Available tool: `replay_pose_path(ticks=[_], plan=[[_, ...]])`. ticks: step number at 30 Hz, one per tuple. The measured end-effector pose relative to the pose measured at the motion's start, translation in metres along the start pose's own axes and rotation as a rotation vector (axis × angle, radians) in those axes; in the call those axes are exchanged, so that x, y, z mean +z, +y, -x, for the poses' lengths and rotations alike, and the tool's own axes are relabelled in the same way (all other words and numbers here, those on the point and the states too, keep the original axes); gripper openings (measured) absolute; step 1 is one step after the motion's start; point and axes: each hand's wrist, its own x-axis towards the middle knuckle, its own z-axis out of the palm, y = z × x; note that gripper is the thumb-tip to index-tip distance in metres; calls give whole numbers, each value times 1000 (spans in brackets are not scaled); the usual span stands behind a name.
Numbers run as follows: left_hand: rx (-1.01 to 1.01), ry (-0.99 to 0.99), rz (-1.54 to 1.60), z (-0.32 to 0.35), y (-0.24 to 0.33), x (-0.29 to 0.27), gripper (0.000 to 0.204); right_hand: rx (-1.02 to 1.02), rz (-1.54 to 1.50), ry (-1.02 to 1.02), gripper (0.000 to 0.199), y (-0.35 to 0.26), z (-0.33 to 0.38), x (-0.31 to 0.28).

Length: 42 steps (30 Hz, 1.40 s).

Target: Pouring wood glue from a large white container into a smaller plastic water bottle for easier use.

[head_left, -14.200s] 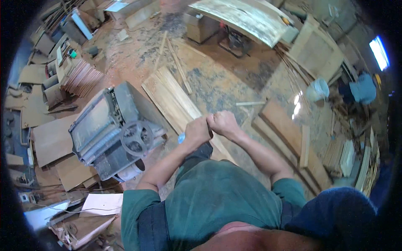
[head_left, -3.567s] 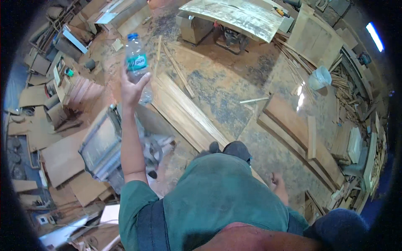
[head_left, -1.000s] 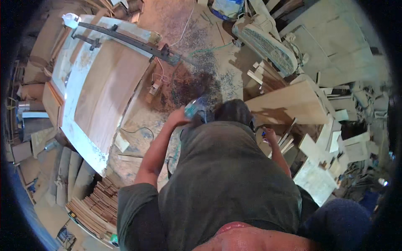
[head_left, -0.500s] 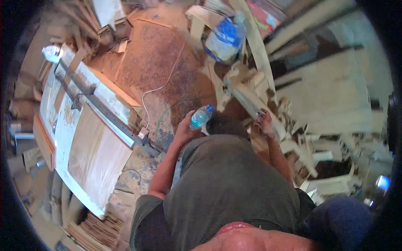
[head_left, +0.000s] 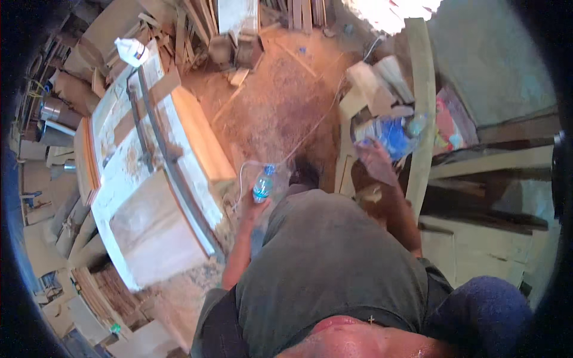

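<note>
1. One left hand (head_left: 253, 210) is gripping a capped plastic water bottle (head_left: 262, 186) upright at frame centre.
2. The right hand (head_left: 377, 161) is spreading its fingers toward a blue bag (head_left: 394, 136), centre right.
3. A pale wooden panel (head_left: 149, 179) is lying at left.

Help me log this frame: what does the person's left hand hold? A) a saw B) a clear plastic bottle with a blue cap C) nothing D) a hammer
B: the left hand is closed around a clear plastic bottle with a blue cap, held upright.
</note>
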Motion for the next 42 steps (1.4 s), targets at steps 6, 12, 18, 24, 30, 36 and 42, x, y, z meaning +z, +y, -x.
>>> replay_pose_path(ticks=[6,12,18,24,30,36,42], plan=[[21,-62,15,-177,51,-55,73,429,342,49,35,-17,-106,54],[-194,140,-67,-257,30,-109,74,517,79,-385,40,-39,-273,165],[-415,302,-34,-299,28,-130,72,680,191,-1203,46,84,-491,390],[-552,696,-142,-301,67,-144,88,901,-14,-1303,51,96,-580,586],[-872,1016,283,-323,106,-145,77,1008,176,-927,41,176,-695,590],[-687,1170,689,-383,71,-212,72,1124,171,-559,20,249,-749,541],[-483,1201,649,-447,19,-309,72,1034,386,-531,16,243,-782,613]])
